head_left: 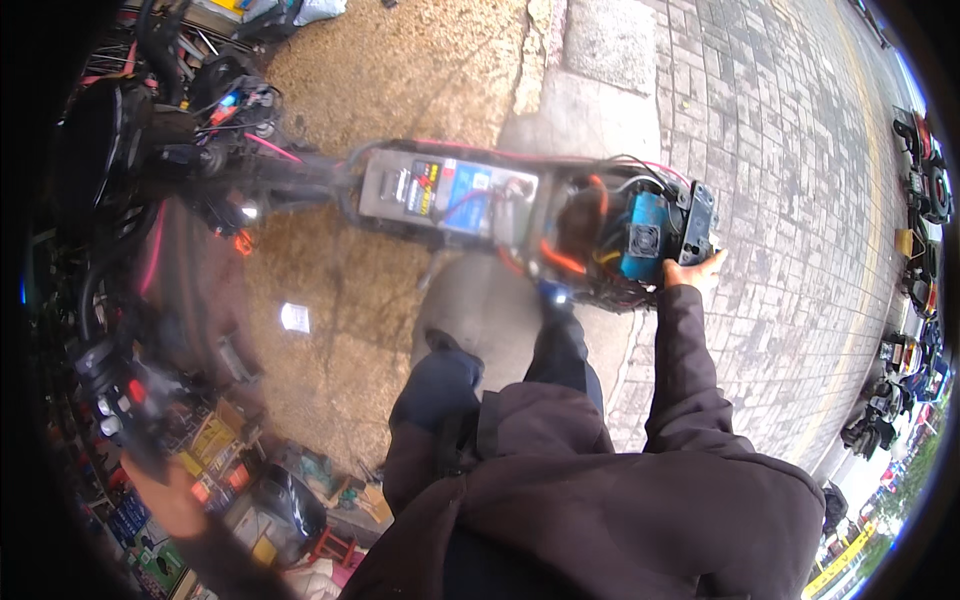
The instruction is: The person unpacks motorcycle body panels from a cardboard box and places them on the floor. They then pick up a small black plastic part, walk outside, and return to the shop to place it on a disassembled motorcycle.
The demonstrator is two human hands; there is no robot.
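A stripped electric scooter stretches across in front of me, its front end at the left. At lower left, my left hand (pixel 168 492), blurred, is closed at the scooter's handlebar grip (pixel 148 455), beside the switch cluster (pixel 112 412). My right hand (pixel 695 273) grips the near end of a black rear bracket (pixel 698 225), thumb and a fingertip showing and the other fingers hidden. Next to that bracket sits a blue box with a fan grille (pixel 643 238), among orange cables (pixel 562 258). A grey battery with coloured labels (pixel 385 185) lies in the open frame further left.
Brown concrete (pixel 330 400) lies under the scooter, with a small white paper (pixel 295 318) on it. Brick paving (pixel 770 330) spreads to the right, with parked motorbikes (pixel 915 200) along its far side. Tools and boxes (pixel 215 440) crowd the lower left.
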